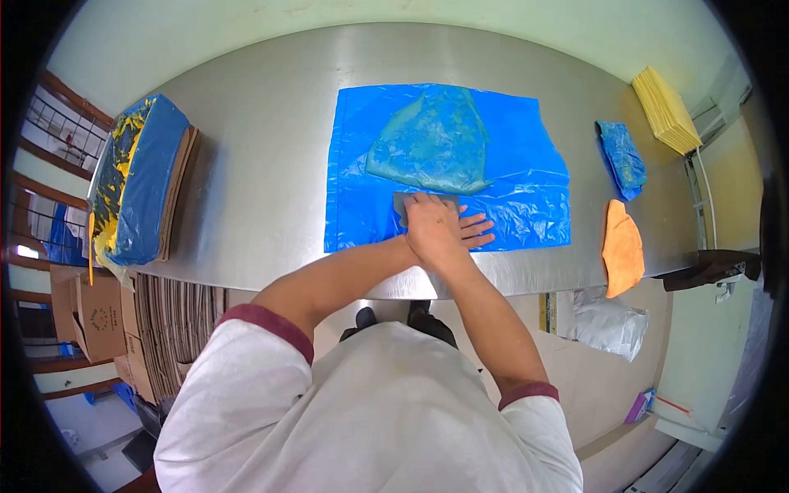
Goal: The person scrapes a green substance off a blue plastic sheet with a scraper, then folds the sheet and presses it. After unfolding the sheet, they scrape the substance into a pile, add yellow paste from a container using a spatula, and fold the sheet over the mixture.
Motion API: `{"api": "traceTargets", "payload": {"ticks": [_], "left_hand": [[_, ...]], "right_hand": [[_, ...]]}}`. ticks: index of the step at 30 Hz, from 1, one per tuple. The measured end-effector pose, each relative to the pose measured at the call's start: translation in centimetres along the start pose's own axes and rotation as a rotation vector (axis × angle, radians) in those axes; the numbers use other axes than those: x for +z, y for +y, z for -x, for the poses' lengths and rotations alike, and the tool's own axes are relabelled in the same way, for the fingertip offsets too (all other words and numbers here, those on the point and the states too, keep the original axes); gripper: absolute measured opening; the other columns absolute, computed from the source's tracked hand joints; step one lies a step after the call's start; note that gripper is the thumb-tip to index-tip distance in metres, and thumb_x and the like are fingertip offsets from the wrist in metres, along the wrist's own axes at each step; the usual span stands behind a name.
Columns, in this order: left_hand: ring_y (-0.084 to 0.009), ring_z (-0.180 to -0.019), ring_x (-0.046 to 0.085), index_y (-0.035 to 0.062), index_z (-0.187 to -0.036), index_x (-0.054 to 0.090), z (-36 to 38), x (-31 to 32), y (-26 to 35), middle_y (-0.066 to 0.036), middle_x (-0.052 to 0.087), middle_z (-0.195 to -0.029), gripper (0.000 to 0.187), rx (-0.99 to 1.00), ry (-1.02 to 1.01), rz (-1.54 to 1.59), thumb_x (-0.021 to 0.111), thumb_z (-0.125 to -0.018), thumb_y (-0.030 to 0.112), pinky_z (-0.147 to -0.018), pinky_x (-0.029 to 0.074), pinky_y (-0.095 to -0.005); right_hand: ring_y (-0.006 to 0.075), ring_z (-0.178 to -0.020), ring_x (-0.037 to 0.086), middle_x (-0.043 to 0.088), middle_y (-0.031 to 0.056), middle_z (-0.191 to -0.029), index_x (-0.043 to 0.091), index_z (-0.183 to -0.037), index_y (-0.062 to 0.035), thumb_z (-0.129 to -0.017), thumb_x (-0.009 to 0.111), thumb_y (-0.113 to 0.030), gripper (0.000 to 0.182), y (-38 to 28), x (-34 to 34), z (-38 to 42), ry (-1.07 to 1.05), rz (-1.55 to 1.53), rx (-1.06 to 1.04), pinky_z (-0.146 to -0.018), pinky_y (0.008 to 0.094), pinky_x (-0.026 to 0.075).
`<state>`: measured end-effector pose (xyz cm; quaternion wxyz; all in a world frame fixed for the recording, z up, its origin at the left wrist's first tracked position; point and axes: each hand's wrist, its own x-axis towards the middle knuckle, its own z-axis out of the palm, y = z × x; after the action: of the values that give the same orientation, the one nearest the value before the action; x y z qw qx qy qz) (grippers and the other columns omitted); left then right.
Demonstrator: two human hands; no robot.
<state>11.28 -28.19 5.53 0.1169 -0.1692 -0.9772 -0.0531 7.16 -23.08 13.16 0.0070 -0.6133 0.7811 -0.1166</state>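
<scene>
A blue plastic sheet (526,156) lies flat on the steel table (263,123), with a greenish, translucent patch (431,140) on its middle. Both hands meet at the sheet's near edge. My right hand (431,226) lies on top, its fingers pressed over a small grey flat piece (400,205) on the sheet. Beneath it, my left hand (478,228) rests flat on the plastic, fingers spread and pointing right. Most of the grey piece is hidden by the hands.
On the table's left end sits a pile of blue, yellow-smeared sheets (140,181) on cardboard. To the right lie a crumpled blue bag (620,156), an orange cloth (622,246) and a yellow stack (666,111). Cardboard boxes (99,316) stand below on the left.
</scene>
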Motion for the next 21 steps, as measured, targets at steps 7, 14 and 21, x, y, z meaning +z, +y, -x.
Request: {"api": "traceTargets", "payload": {"ticks": [7, 14, 21], "left_hand": [[-0.0238, -0.152, 0.020, 0.0233, -0.157, 0.024, -0.5, -1.7, 0.2, -0.002, 0.019, -0.166, 0.059, -0.075, -0.121, 0.252, 0.030, -0.103, 0.048, -0.122, 0.012, -0.0525], [-0.0253, -0.151, 0.020, 0.0208, -0.158, 0.022, -0.5, -0.3, -0.4, -0.004, 0.019, -0.165, 0.066, -0.005, -0.053, 0.059, 0.035, -0.100, 0.050, -0.123, 0.013, -0.0513], [-0.0283, -0.150, 0.023, 0.0187, -0.158, 0.023, -3.8, 0.6, 0.9, -0.008, 0.020, -0.165, 0.071, -0.109, -0.040, 0.227, 0.040, -0.097, 0.052, -0.121, 0.019, -0.0493]], "right_hand": [[0.0274, -0.105, 0.065, 0.066, 0.0128, -0.106, 0.068, -0.101, -0.0034, -0.081, 0.068, -0.019, 0.025, -1.9, 1.4, -2.6, 0.010, -0.062, 0.172, -0.086, 0.0480, 0.050], [0.0306, -0.105, 0.065, 0.067, 0.0140, -0.104, 0.067, -0.098, -0.0034, -0.079, 0.068, -0.018, 0.025, -0.6, -0.4, -0.4, 0.097, -0.088, 0.099, -0.085, 0.0485, 0.049], [0.0284, -0.105, 0.065, 0.068, 0.0116, -0.104, 0.068, -0.097, -0.0063, -0.079, 0.066, -0.019, 0.022, 5.4, -2.5, 3.3, 0.066, -0.073, 0.013, -0.087, 0.0465, 0.047]]}}
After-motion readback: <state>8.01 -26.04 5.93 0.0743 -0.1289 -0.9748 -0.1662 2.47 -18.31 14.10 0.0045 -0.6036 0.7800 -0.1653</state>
